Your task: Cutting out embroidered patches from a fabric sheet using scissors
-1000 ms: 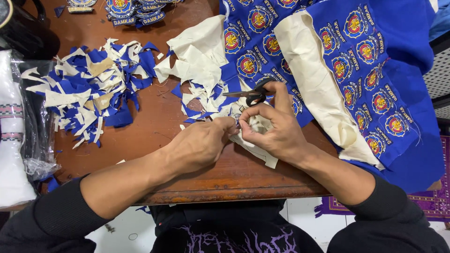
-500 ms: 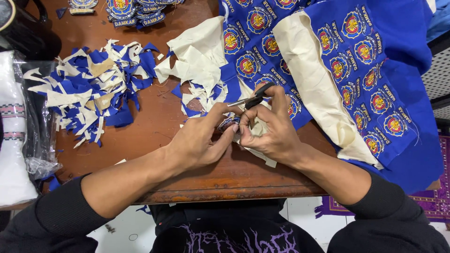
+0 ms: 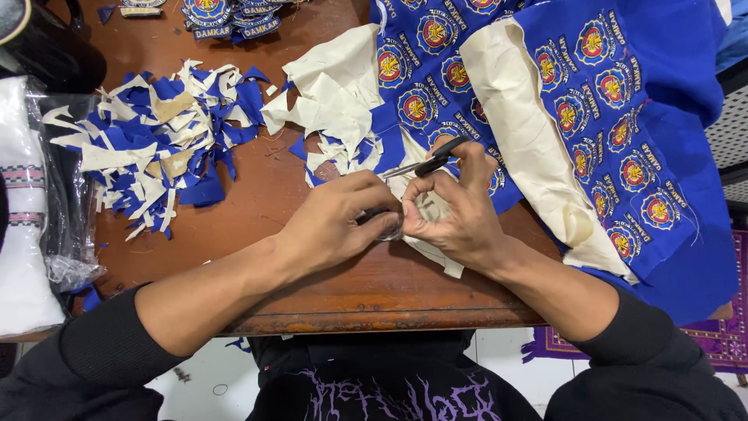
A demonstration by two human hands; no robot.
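The right hand (image 3: 460,214) grips a pair of small black-handled scissors (image 3: 425,165), fingers closed around the handles, blades pointing left and up over the fabric. The left hand (image 3: 343,222) is closed, fingers pinching a small piece (image 3: 389,231) just beside the right hand's fingertips; what the piece is cannot be told, as the fingers hide most of it. The two hands touch at the fingertips near the front edge of the brown wooden surface (image 3: 335,288).

Under and behind the hands lies a blue cloth (image 3: 647,93) bearing rows of round embroidered emblems, with cream backing (image 3: 522,117) folded over in strips. Cream and blue offcuts (image 3: 335,109) lie just behind the left hand. A larger heap of blue and cream scraps (image 3: 156,148) sits well to the left. A stack of cut-out patches (image 3: 226,19) lies at the far edge. Clear plastic bags (image 3: 62,226) rest at the left edge.
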